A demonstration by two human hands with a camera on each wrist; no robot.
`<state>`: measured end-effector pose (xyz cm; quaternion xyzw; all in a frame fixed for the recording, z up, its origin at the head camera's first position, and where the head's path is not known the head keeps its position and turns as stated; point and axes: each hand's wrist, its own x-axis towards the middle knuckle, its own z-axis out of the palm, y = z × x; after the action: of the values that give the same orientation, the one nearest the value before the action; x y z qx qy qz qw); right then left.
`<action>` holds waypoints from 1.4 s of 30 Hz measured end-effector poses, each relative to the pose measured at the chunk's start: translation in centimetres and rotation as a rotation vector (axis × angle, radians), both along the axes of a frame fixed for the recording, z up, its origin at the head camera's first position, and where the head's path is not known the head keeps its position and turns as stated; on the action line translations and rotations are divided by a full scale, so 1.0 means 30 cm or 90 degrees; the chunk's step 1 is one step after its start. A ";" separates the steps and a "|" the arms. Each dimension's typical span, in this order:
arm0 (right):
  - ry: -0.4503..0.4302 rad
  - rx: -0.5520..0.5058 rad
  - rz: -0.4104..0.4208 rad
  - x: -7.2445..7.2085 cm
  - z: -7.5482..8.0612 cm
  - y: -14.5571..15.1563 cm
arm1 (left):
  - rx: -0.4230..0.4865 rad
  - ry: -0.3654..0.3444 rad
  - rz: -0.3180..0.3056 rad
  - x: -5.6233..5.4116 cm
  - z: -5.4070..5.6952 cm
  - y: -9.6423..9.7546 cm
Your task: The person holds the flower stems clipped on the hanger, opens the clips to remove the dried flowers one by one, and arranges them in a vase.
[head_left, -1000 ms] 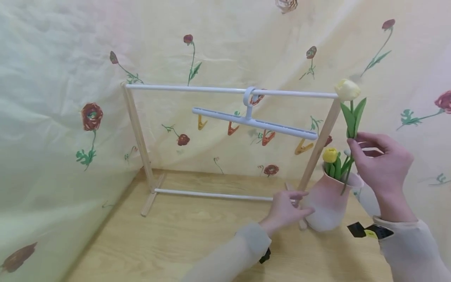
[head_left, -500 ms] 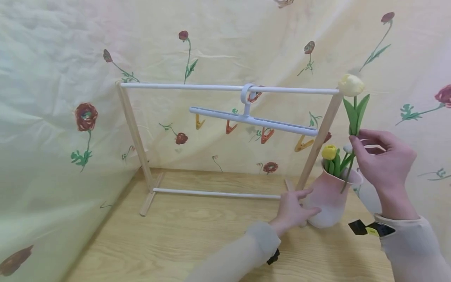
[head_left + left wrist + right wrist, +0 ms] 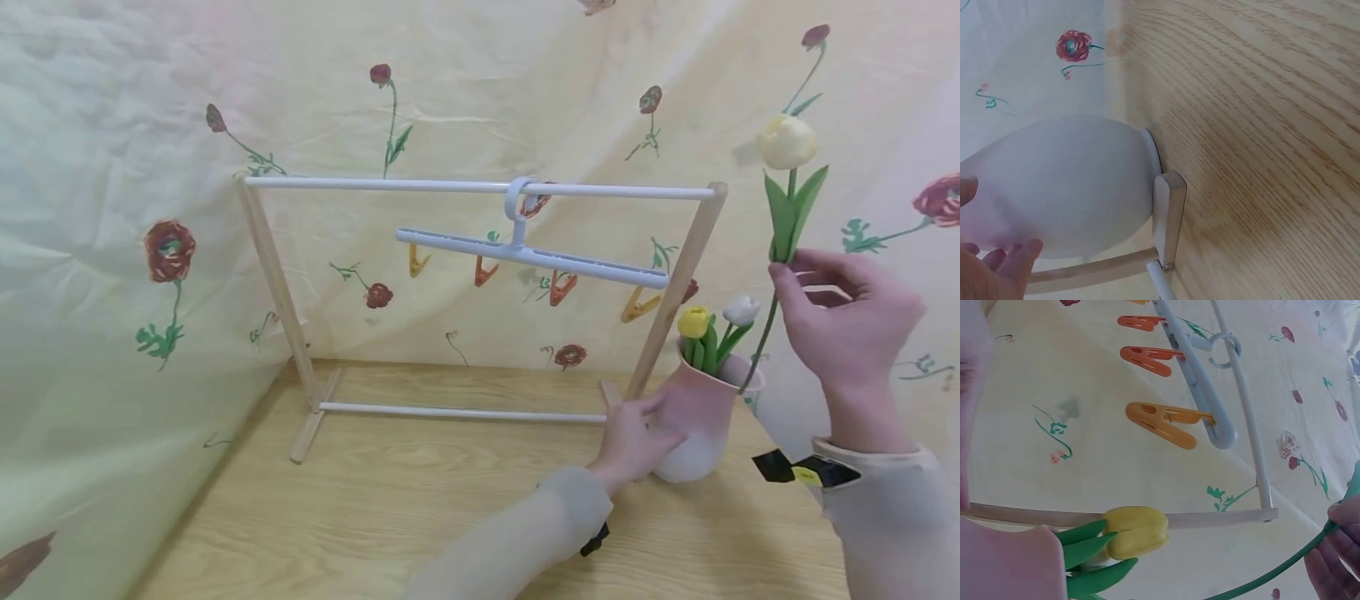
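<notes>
My right hand (image 3: 855, 321) pinches the stem of a white tulip (image 3: 787, 143) just below its leaves. The tulip stands upright, its green stem (image 3: 1266, 581) reaching down to the vase's mouth. In the head view, the stem's lower end overlaps the right part of the rim. A pink-to-white vase (image 3: 693, 425) holds a yellow tulip (image 3: 693, 322) and another white tulip (image 3: 741, 311). My left hand (image 3: 633, 437) rests its spread fingers against the vase's left side. In the left wrist view, its fingertips (image 3: 1032, 247) lie on the vase's smooth wall.
A wooden rack (image 3: 277, 283) with white rods stands left of the vase, one foot (image 3: 1169, 212) close by the vase's base. From its top rod hangs a pale blue hanger (image 3: 517, 250) with several orange and yellow clips (image 3: 1160, 422). Flowered cloth (image 3: 450, 108) covers the walls behind.
My left hand has moved right onto the vase's side. My right hand has raised the white tulip and carried it right, bringing the stem's end from before the vase up to its rim.
</notes>
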<state>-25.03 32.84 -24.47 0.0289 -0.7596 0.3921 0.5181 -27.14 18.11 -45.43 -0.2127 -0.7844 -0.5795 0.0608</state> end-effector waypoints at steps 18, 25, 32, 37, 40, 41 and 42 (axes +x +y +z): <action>0.032 -0.039 -0.016 0.002 0.019 0.001 | -0.030 0.084 0.039 -0.012 0.001 0.032; 0.011 -0.018 -0.017 0.009 -0.012 0.000 | -0.020 0.098 0.058 -0.019 -0.005 0.046; -0.043 -0.032 -0.019 -0.032 -0.090 0.044 | -0.005 0.095 0.063 -0.023 -0.013 0.046; -0.061 -0.013 -0.019 -0.046 -0.147 0.062 | 0.001 0.107 0.063 -0.024 -0.015 0.046; -0.071 -0.007 -0.017 -0.045 -0.170 0.070 | 0.000 0.119 0.059 -0.024 -0.017 0.049; -0.075 -0.005 -0.018 -0.043 -0.177 0.073 | 0.003 0.121 0.057 -0.024 -0.017 0.050; -0.080 -0.002 -0.018 -0.041 -0.183 0.076 | 0.004 0.122 0.056 -0.023 -0.017 0.051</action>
<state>-26.26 35.11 -29.97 -0.0075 -0.7904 0.3867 0.4750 -27.84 19.64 -45.95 -0.2326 -0.7816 -0.5558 0.1615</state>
